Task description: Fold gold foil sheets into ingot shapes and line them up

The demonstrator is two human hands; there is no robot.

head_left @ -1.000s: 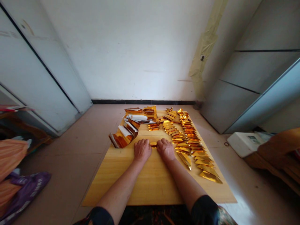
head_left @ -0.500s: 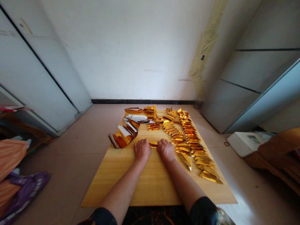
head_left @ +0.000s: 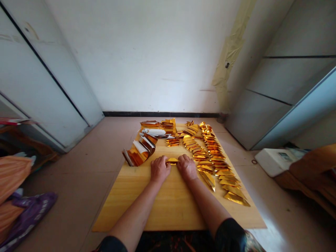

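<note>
Between my two hands, low over the wooden board (head_left: 126, 203), is a small folded piece of gold foil paper (head_left: 172, 161). My left hand (head_left: 160, 168) is closed on its left end, and my right hand (head_left: 187, 167) is closed on its right end. The fingertips are partly hidden behind the knuckles. Close by my right hand lie rows of folded gold foil pieces (head_left: 201, 154), overlapping one another. Stacks of loose gold foil sheets with white backs (head_left: 138, 152) lie beyond my left hand, some of them curled.
A second long row of gold folded pieces (head_left: 216, 157) runs down the board's right side. A white roll or packet (head_left: 153, 132) lies among the sheets at the back. An orange and purple bag (head_left: 31, 213) is on the floor at left; a white box (head_left: 274, 161) stands at right.
My hands have drawn slightly apart, and more of the gold piece shows between them. The whole view has shifted a few pixels.
</note>
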